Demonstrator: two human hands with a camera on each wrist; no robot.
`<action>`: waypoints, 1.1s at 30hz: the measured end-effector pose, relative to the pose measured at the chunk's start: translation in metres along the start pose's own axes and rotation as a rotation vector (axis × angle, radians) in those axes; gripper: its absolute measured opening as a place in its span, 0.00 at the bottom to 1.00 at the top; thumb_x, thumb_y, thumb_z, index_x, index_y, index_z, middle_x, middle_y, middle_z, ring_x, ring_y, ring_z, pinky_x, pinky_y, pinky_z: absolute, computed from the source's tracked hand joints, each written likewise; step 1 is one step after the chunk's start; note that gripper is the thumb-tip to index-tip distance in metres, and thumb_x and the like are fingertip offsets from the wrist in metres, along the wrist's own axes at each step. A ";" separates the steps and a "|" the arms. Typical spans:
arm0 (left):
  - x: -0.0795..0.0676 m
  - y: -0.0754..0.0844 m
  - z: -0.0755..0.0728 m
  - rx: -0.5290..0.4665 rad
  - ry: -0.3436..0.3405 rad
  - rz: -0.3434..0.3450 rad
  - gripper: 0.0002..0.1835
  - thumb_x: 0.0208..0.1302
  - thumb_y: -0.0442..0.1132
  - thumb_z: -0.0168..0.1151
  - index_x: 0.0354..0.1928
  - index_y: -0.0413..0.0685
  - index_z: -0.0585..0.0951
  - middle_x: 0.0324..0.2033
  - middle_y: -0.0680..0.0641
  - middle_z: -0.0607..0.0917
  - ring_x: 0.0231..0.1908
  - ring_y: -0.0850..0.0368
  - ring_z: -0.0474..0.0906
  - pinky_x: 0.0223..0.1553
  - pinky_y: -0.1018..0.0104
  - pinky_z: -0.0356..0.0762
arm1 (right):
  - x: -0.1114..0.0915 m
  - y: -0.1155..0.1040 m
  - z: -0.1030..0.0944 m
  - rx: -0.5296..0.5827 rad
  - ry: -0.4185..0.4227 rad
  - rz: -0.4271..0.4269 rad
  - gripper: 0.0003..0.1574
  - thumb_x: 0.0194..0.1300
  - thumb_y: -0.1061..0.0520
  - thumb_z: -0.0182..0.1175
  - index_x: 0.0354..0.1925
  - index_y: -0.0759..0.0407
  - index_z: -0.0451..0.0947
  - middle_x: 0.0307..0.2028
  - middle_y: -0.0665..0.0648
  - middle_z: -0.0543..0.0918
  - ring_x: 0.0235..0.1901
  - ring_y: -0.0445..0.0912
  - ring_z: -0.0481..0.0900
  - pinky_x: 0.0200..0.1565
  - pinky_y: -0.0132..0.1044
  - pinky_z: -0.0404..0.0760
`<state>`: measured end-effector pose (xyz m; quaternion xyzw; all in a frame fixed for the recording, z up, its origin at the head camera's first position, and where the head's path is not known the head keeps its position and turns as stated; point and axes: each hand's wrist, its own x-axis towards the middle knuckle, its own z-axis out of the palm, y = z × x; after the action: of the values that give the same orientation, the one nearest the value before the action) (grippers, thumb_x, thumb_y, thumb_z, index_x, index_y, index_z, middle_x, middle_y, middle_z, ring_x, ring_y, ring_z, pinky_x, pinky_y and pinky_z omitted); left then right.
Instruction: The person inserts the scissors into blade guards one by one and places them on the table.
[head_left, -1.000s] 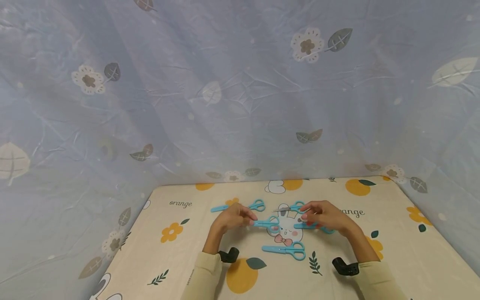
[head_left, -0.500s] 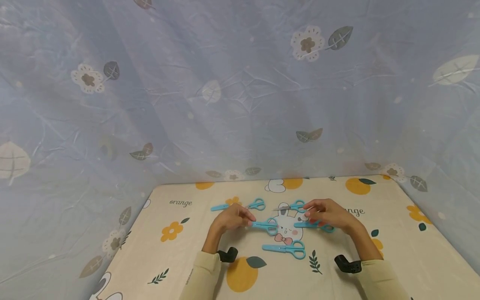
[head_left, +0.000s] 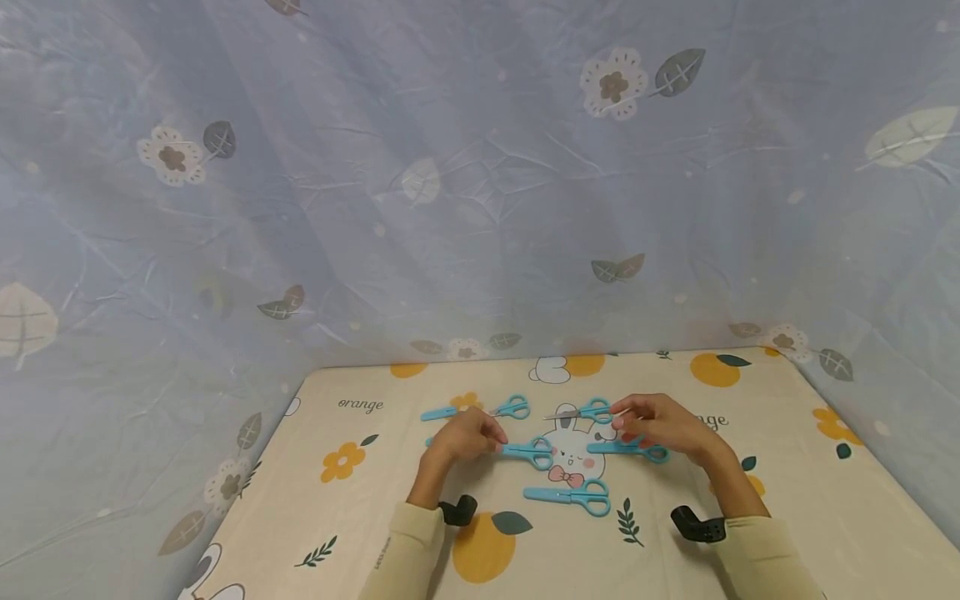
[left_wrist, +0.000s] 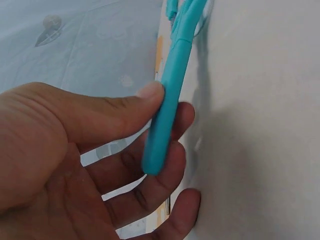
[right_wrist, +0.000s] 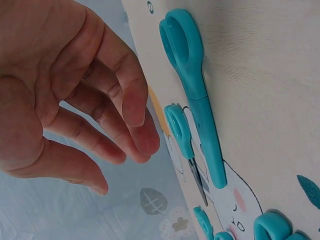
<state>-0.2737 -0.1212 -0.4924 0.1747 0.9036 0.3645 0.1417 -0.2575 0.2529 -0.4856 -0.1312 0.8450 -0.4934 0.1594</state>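
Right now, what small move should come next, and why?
Perhaps the right hand could reach for the handle loops of the covered scissors in the left hand: that hand pinches their blade cover, leaving the loops free, while the right hand holds nothing.

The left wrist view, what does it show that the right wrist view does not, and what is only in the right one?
Only the left wrist view shows the left hand pinching a blue scissors sheath. Only the right wrist view shows the right hand, which holds nothing, the sheathed scissors lying near it, and the printed rabbit face. Both show blue scissors handles, the cream tablecloth and the pale curtain with printed leaves.
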 end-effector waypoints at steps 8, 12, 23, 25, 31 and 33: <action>0.000 0.005 0.005 0.167 0.062 -0.006 0.05 0.61 0.28 0.74 0.34 0.46 0.92 0.34 0.49 0.93 0.34 0.60 0.78 0.40 0.64 0.78 | -0.001 -0.002 -0.002 -0.011 -0.002 -0.004 0.31 0.77 0.52 0.65 0.67 0.70 0.75 0.51 0.67 0.88 0.47 0.53 0.89 0.47 0.45 0.88; 0.000 0.007 0.007 0.193 0.078 -0.009 0.05 0.60 0.28 0.75 0.33 0.46 0.92 0.33 0.50 0.93 0.34 0.60 0.77 0.39 0.64 0.77 | -0.001 -0.002 -0.003 -0.007 -0.001 -0.002 0.31 0.77 0.51 0.66 0.67 0.70 0.75 0.51 0.67 0.88 0.47 0.52 0.89 0.47 0.45 0.87; 0.001 0.007 0.011 0.210 0.101 -0.007 0.04 0.60 0.29 0.76 0.33 0.47 0.92 0.32 0.51 0.92 0.34 0.59 0.77 0.38 0.64 0.77 | -0.002 -0.002 -0.002 0.006 0.002 0.005 0.31 0.77 0.51 0.66 0.68 0.70 0.76 0.51 0.67 0.88 0.47 0.52 0.89 0.49 0.48 0.88; 0.001 0.008 0.011 0.212 0.101 -0.006 0.04 0.60 0.29 0.76 0.33 0.46 0.92 0.32 0.51 0.92 0.33 0.60 0.77 0.37 0.65 0.77 | -0.002 -0.002 -0.002 0.006 0.004 0.007 0.31 0.77 0.51 0.66 0.68 0.70 0.76 0.51 0.66 0.88 0.47 0.52 0.89 0.49 0.48 0.88; 0.002 0.008 0.013 0.207 0.105 -0.004 0.05 0.59 0.29 0.78 0.30 0.46 0.91 0.29 0.52 0.90 0.31 0.60 0.74 0.34 0.68 0.74 | -0.002 -0.002 -0.003 0.005 0.005 -0.008 0.30 0.77 0.53 0.65 0.68 0.70 0.75 0.51 0.67 0.88 0.47 0.53 0.88 0.47 0.47 0.88; 0.002 0.007 0.014 0.208 0.106 -0.008 0.05 0.58 0.29 0.78 0.30 0.47 0.91 0.29 0.52 0.90 0.31 0.60 0.75 0.34 0.68 0.74 | -0.002 -0.002 -0.003 0.004 0.006 -0.013 0.30 0.77 0.53 0.65 0.68 0.71 0.75 0.51 0.68 0.88 0.46 0.53 0.88 0.46 0.45 0.87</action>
<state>-0.2689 -0.1063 -0.4975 0.1650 0.9435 0.2771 0.0763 -0.2569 0.2554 -0.4821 -0.1350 0.8436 -0.4963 0.1541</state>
